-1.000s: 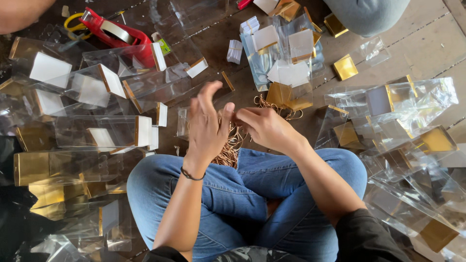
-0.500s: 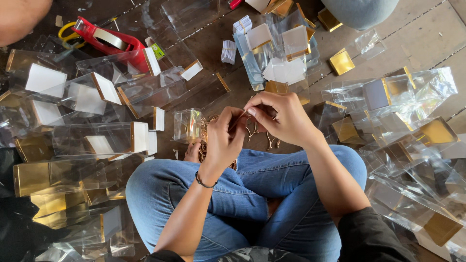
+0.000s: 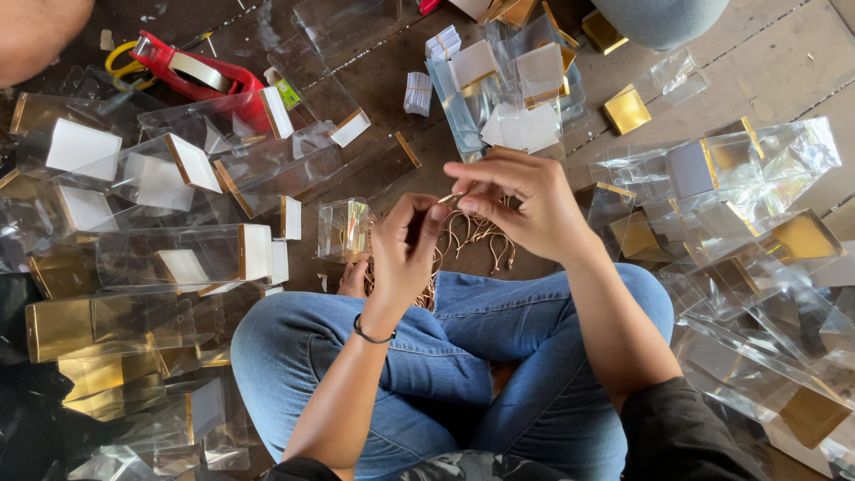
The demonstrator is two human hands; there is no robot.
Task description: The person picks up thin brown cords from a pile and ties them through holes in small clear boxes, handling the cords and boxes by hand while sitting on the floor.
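Right fingers: the right hand (image 3: 525, 200) has thumb and forefinger pressed together on the end of a thin pale string (image 3: 448, 198), other fingers curled loosely above.
Left fingers: the left hand (image 3: 405, 249) is bunched upward, tips meeting the same string just beside the right thumb; which fingers grip it I cannot tell.
String: held in the air between both hands, over the knees.
Bundle: more tan strings (image 3: 476, 236) lie looped on the floor just beyond the jeans (image 3: 463, 347), partly hidden by the hands.
Slip risk: the hold is only at the tips, so a small tug could pull the string free and drop it into the bundle, where it would be hard to pick out.
Snag risk: the loops lie tangled; lifting one may drag others.
Surroundings: clear boxes (image 3: 178, 254) crowd the floor (image 3: 784, 62) close to both elbows; a wide arm move could knock or crush them. A red tape dispenser (image 3: 191, 71) sits well apart.
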